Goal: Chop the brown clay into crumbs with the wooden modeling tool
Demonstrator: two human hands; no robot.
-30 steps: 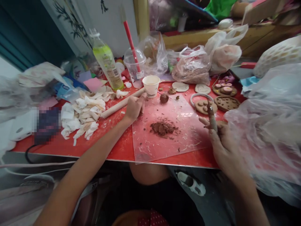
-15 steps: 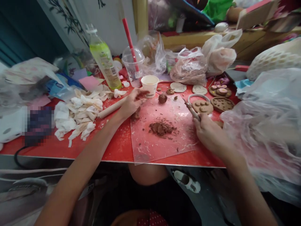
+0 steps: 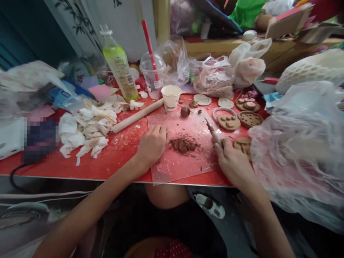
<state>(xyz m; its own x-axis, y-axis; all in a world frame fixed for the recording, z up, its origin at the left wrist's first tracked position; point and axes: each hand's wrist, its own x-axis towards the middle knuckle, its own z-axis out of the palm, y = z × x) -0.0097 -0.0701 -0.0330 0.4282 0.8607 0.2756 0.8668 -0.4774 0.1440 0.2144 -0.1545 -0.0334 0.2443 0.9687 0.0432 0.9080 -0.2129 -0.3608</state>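
Observation:
My right hand (image 3: 236,165) grips a slim clay tool (image 3: 214,133) with a pale handle and a dark pointed tip, aimed up and left over the sheet's right side. My left hand (image 3: 152,148) lies at the left edge of the clear sheet (image 3: 166,172), knuckles up and fingers curled under; whatever they hold is hidden. Between the hands a crumbly heap of brown clay (image 3: 185,145) is spread on the sheet. Farther back sits a rounded brown lump (image 3: 185,111), with a paper cup (image 3: 171,97) just behind it to the left.
A rolling pin (image 3: 137,116) lies beside crumpled tissues (image 3: 92,125) on the red table. Behind stand a green drink bottle (image 3: 120,68) and a plastic cup with a straw (image 3: 152,77). Decorated clay discs (image 3: 228,122) and a large plastic bag (image 3: 301,139) are at right.
My left hand has come back from beside the paper cup to the sheet's left edge, its fingers now curled. The tool in my right hand has shifted slightly left and down.

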